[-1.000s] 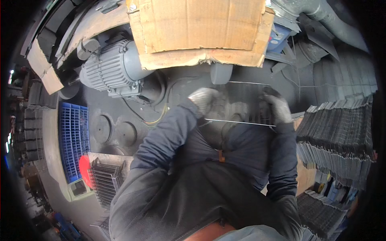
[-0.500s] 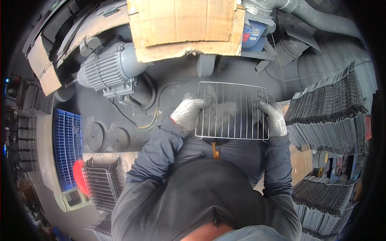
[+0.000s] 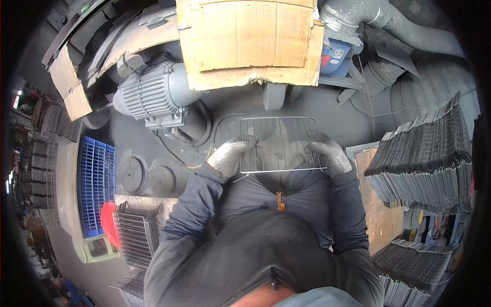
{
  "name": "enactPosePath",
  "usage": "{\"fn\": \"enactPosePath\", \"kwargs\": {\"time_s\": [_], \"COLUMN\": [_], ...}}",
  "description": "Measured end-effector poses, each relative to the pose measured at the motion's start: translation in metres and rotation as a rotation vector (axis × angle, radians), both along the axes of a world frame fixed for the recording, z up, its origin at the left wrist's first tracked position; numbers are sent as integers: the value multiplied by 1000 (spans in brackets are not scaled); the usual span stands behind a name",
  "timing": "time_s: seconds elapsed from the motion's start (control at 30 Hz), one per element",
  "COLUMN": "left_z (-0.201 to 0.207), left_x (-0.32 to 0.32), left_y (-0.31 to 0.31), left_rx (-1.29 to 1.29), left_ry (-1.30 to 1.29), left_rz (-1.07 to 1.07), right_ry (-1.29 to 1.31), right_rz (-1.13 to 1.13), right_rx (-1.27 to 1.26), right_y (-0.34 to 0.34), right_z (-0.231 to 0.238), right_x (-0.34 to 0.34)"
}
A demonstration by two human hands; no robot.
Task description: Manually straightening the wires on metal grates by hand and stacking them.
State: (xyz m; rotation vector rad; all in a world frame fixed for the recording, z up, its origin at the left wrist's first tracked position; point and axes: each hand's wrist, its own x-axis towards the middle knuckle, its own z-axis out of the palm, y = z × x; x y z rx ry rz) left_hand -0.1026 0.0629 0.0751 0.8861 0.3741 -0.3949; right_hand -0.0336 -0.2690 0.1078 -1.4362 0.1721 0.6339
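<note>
Wire rack (image 3: 280, 145): centre of frame, held flat-on to view above the lap, one hand at each side.
Left hand (image 3: 229, 157): gloved, pinching the rack's left edge.
Right hand (image 3: 332, 156): gloved, pinching its right edge; fingertips partly lost behind the wires.
Cardboard sheet (image 3: 250, 36): top centre, hiding whatever lies behind it.
Motor (image 3: 148, 94): grey, finned, upper left; loose wires (image 3: 190, 165) run down from it to near the left hand.
Round discs (image 3: 130, 174): two, left of centre, dark.
Blue grid (image 3: 96, 187): far left, red round piece (image 3: 108, 225) near its lower end.
Rack stacks: right (image 3: 422, 158), lower right (image 3: 409, 266), lower left (image 3: 137, 230), crowding both sides.
Duct hose (image 3: 409, 30): grey, ribbed, upper right.
</note>
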Motion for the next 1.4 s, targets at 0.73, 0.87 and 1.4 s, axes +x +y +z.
{"fn": "enactPosePath", "kwargs": {"time_s": [0.73,0.87,1.4], "left_z": [-3,38,53], "left_x": [30,-38,-113], "left_y": [36,-7,-52], "left_rx": [757,166,-115], "left_ry": [-645,-77,-73], "left_rz": [-276,-83,70], "right_ry": [-388,-195,-370], "right_rz": [227,120,-48], "right_rx": [-94,25,-36], "right_y": [10,-12,-32], "right_z": [-8,25,19], "right_x": [48,-26,-115]}}
